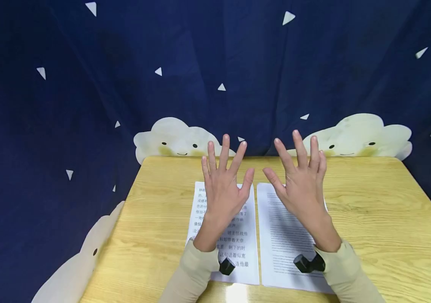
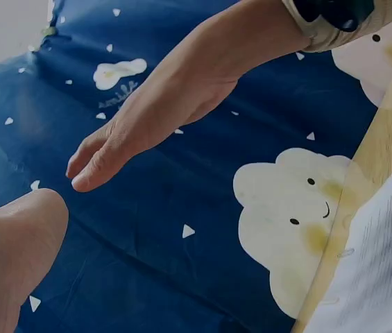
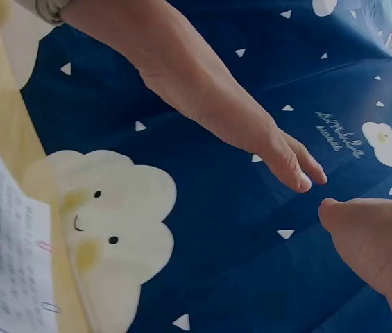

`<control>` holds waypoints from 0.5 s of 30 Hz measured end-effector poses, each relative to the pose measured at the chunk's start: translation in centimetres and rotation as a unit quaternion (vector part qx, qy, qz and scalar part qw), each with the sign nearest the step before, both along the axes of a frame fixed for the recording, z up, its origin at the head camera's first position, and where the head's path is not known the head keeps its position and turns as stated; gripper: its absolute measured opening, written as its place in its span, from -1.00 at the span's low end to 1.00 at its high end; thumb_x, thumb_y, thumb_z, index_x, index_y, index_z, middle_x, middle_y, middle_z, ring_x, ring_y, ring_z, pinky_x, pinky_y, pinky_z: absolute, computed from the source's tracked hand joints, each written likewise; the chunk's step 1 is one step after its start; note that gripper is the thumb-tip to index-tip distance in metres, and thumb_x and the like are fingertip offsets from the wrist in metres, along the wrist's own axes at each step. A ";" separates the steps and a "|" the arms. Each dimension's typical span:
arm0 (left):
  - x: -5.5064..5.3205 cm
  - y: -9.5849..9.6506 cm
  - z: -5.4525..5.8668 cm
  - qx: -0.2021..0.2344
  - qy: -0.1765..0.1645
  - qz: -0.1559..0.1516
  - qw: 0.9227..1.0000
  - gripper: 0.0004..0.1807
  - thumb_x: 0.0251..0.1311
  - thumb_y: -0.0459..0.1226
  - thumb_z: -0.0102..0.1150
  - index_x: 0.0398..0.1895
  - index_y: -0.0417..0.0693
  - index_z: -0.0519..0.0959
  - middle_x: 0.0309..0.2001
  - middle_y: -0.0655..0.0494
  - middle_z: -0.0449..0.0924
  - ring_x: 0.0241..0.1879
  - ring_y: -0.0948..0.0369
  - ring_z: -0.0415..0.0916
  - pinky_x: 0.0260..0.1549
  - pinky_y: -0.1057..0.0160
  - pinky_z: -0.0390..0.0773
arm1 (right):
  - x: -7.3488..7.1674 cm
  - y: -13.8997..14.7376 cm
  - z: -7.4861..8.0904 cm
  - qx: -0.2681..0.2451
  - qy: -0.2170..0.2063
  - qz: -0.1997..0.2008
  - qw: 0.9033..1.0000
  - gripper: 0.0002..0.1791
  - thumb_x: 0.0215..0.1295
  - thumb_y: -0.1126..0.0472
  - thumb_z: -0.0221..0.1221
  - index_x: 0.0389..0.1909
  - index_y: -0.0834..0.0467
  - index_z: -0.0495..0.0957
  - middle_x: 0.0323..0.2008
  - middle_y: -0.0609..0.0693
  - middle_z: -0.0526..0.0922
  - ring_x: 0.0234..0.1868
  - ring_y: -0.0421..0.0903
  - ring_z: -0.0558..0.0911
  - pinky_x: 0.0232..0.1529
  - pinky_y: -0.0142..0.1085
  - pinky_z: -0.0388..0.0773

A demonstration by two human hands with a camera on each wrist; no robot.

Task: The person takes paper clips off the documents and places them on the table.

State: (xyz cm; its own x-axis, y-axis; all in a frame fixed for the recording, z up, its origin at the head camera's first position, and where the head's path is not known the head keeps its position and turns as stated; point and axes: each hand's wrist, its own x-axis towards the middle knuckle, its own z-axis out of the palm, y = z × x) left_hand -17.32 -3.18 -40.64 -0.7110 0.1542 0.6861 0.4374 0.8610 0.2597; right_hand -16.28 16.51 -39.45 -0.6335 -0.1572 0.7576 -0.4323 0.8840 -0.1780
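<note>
Both hands are raised over the table with straight, spread fingers and nothing in them. My left hand [image 1: 223, 189] is above a stack of paper with large Chinese print [image 1: 238, 248], covering part of its text. Over a second stack with small, dense print [image 1: 287, 240] is my right hand [image 1: 302, 185]. The two stacks lie side by side with a narrow gap between them. In the right wrist view a pink paper clip [image 3: 46, 245] and a dark paper clip [image 3: 50, 307] sit on one stack's edge. The left wrist view shows another paper clip [image 2: 346, 252] on the other stack.
The papers lie on a light wooden table [image 1: 382, 219]. Behind it and at its left hangs a dark blue curtain [image 1: 200, 50] with white triangles and smiling clouds. Each wrist carries a small black camera, one below the left hand [image 1: 227, 266] and one below the right.
</note>
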 end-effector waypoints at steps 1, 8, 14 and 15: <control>0.0 -0.3 -0.1 0.001 -0.002 0.000 1.000 -0.29 0.53 0.17 -0.10 0.68 0.46 0.04 0.72 0.21 -0.32 0.68 -0.07 -0.45 0.54 -0.30 -0.23 | -0.1 -0.2 -0.3 -0.001 -0.004 0.006 1.000 -0.23 0.57 -0.38 -0.13 0.65 -0.12 0.13 0.69 0.05 -0.14 0.66 0.23 -0.24 0.42 0.42 -0.16; -0.8 -3.3 -2.4 -0.015 -0.035 0.001 0.999 -0.32 0.57 0.15 -0.17 0.68 0.39 0.06 0.72 0.17 -0.27 0.68 -0.03 -0.44 0.51 -0.33 -0.13 | -1.3 -1.5 -2.9 0.004 -0.070 0.051 0.996 -0.22 0.52 -0.32 0.02 0.58 0.02 0.25 0.67 0.15 -0.06 0.65 0.28 -0.15 0.42 0.42 -0.06; -1.3 -6.6 -5.2 -0.003 -0.049 0.009 0.999 -0.34 0.57 0.08 -0.13 0.67 0.27 0.14 0.71 0.11 -0.16 0.68 -0.06 -0.31 0.50 -0.32 -0.06 | -2.8 -2.7 -5.7 0.012 -0.130 0.075 0.989 -0.22 0.43 -0.14 0.24 0.55 0.09 0.29 0.62 0.21 0.07 0.59 0.32 0.03 0.41 0.37 0.03; -1.4 -7.2 -5.6 0.003 -0.052 0.009 0.999 -0.34 0.57 0.06 -0.11 0.66 0.24 0.15 0.70 0.10 -0.14 0.67 -0.05 -0.28 0.49 -0.31 -0.04 | -3.2 -3.0 -6.2 0.014 -0.137 0.079 0.987 -0.23 0.42 -0.12 0.25 0.53 0.10 0.30 0.60 0.22 0.10 0.57 0.33 0.08 0.40 0.36 0.06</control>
State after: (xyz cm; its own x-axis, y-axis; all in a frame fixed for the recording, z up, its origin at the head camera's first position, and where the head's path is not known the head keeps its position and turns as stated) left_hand -18.77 -10.33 -46.27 -0.7806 0.1370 0.6098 0.3925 0.8668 0.3076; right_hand -19.49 13.56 -45.66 -0.7795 -0.2898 0.5553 -0.5051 0.8151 -0.2836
